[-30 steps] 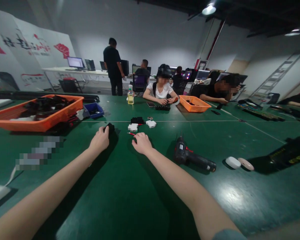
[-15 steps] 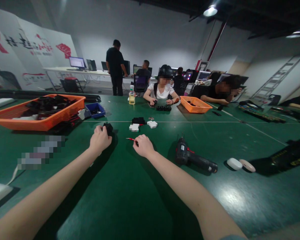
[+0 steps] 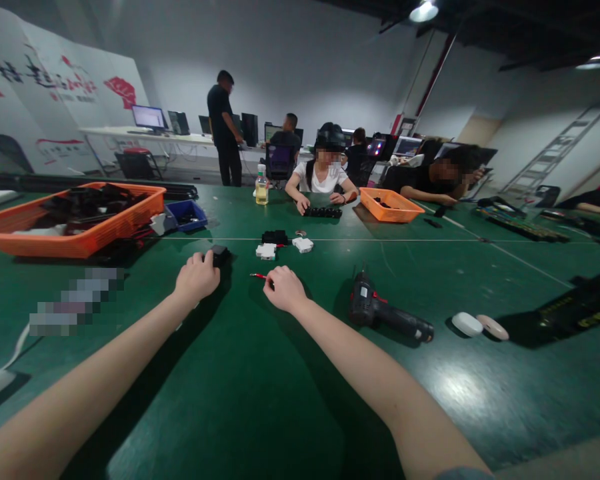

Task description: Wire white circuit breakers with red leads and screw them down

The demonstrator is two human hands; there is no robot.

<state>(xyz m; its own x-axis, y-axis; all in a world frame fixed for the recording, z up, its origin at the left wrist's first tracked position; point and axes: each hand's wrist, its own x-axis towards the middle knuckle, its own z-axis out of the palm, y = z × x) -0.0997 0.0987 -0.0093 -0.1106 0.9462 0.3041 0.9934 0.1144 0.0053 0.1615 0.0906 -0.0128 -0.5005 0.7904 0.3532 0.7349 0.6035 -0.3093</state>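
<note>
My left hand is closed around a black block-shaped part, just above or on the green table; whether the part touches the surface I cannot tell. In my right hand a short red wire with a bare metal end is pinched, the end pointing left toward the other hand. The wire's rest is hidden by the fingers. Beyond the hands lie two white plastic pieces, one on the left and one on the right, beside a black piece with a bit of red.
An orange basket of black parts and a blue bin stand at left. To the right lie a power drill and a white oval case. Across the table, a person handles a black strip near another orange basket.
My left hand has shifted slightly left, and the black part has turned to show a flatter face. The right hand keeps its pinch on the wire. The person opposite has moved a hand to the black strip.
</note>
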